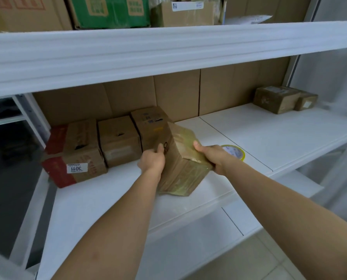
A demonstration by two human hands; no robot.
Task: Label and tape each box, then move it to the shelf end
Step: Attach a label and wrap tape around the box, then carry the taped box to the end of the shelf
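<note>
Two hands are gripping one tape-wrapped brown cardboard box [180, 158], which I am tilting on its lower edge on the white shelf board [269, 136]. My left hand [151, 159] is holding its left face, thumb on the printed side; my right hand [211, 155] is clasping its right end, thumb pressing on the glossy taped top.

Starting left of that tilted box, a red-and-brown carton with a white 3011 label [75, 168] is lying at the shelf's left end, then two plain brown cartons [118, 140] are standing in a row, the second [148, 126] touching the tilted box. Just right of the box, partly hidden behind my right hand, a roll of clear tape with a yellowish rim [234, 152] is lying flat. Well to the right, two small taped brown parcels [277, 99] are sitting at the far end.

I am judging the taping largely done here; I cannot see a label on this box. The move to the shelf end is remaining, as are the plain cartons. The tape roll is lying in the sliding path.
</note>
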